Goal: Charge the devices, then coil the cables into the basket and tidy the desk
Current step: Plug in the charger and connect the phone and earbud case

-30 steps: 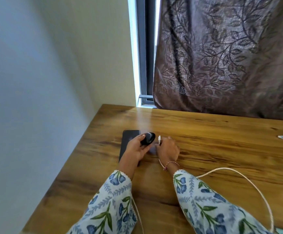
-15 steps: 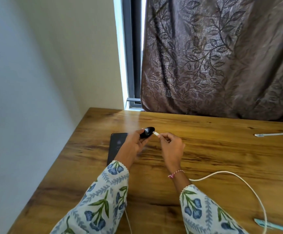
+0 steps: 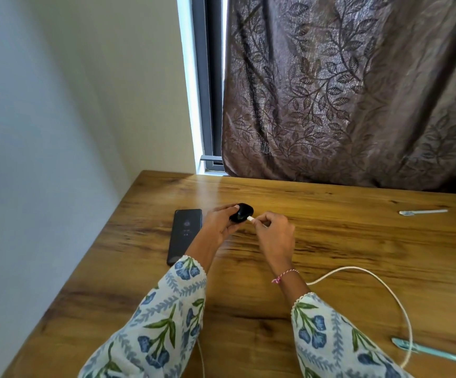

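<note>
Earbud case (image 3: pixel 241 212) between hands, plug (image 3: pixel 250 219) touching.

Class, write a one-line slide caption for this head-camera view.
Left hand holds a black earbud case while right hand brings the white cable plug to it.

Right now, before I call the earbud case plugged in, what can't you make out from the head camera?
- Black case: its port faces away, behind the left hand; whether the white plug is seated is unclear.
- White cable: partly hidden by the right hand and sleeve, far end cut off by the bottom edge.
- Phone: screen icons too small to read.
- Basket: out of frame.
</note>
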